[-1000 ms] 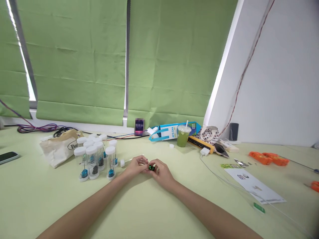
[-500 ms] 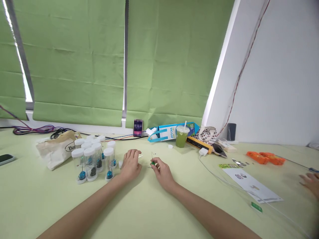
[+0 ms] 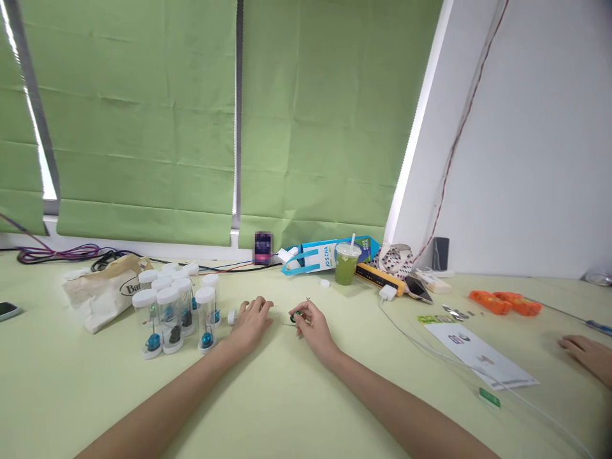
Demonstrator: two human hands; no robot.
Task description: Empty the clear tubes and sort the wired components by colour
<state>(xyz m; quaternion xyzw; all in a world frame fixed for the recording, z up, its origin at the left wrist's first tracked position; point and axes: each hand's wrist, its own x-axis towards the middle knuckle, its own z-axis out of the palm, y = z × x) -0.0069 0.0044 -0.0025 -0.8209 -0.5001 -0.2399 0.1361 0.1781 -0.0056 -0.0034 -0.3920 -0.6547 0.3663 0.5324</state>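
Observation:
My right hand (image 3: 313,328) pinches a small dark-green piece (image 3: 293,315) between thumb and fingertips; in the earlier picture a thin bent wire stands up from it. To the left, my left hand (image 3: 251,322) lies low over the table, fingers stretched and a little apart. A white cap (image 3: 232,317) shows at its left side, and what lies under the palm is hidden. Beside that hand stands a group of clear tubes with white caps (image 3: 206,322), each holding a wire with a blue or dark ball near the bottom.
A paper bag (image 3: 102,296) lies behind the tubes. At the back are a green drink cup (image 3: 346,268), a loose white cap (image 3: 325,284) and a yellow power strip (image 3: 380,278). Rightward lie a white sheet (image 3: 482,357), a cable, orange parts (image 3: 504,303) and another person's hand (image 3: 588,357).
My right fingers have turned the green piece, and its wire no longer stands up in plain view. My left fingers have spread slightly. The other person's hand has moved a little left.

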